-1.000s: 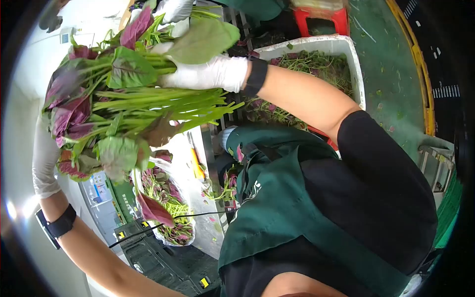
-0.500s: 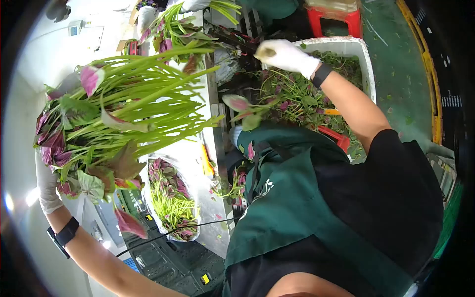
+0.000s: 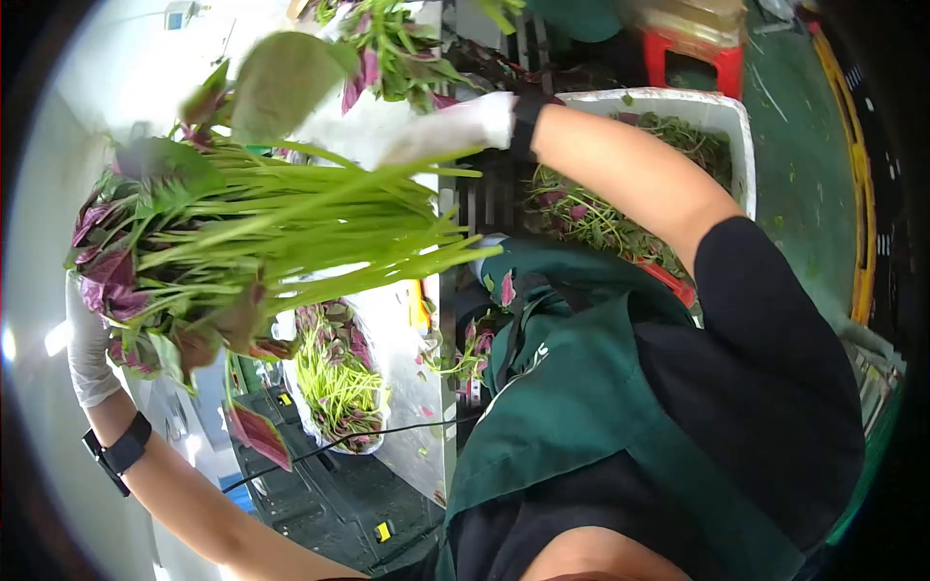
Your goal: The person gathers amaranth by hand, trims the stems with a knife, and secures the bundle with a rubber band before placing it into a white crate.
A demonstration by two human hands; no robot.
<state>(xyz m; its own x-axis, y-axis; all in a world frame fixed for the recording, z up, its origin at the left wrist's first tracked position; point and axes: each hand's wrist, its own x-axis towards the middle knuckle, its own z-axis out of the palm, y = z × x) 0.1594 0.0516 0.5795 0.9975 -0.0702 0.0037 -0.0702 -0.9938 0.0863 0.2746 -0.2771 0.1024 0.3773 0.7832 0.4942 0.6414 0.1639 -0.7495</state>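
My left hand (image 3: 87, 344), in a white glove, is closed round the leafy end of a big bunch of amaranth greens (image 3: 320, 218). Its fingers are partly hidden by the purple and green leaves. The long pale-green stems point right, towards my apron. My right hand (image 3: 446, 131), also gloved in white, is smeared by motion at the upper edge of these stems and overlaps them in this view. One drooping leaf (image 3: 260, 431) hangs below the bunch.
A white bin (image 3: 741, 145) of loose greens stands on the right, near a red stool (image 3: 693, 63). More amaranth lies in a clear plastic bag (image 3: 339, 378) on the metal table (image 3: 417, 455). Another bunch (image 3: 397, 53) is at the top. A black cable (image 3: 387, 429) crosses the table.
My right hand has swung left from over the white bin to the stems. A leafy sprig seen in the air beside the bin is gone from there. My left hand still holds the bunch.
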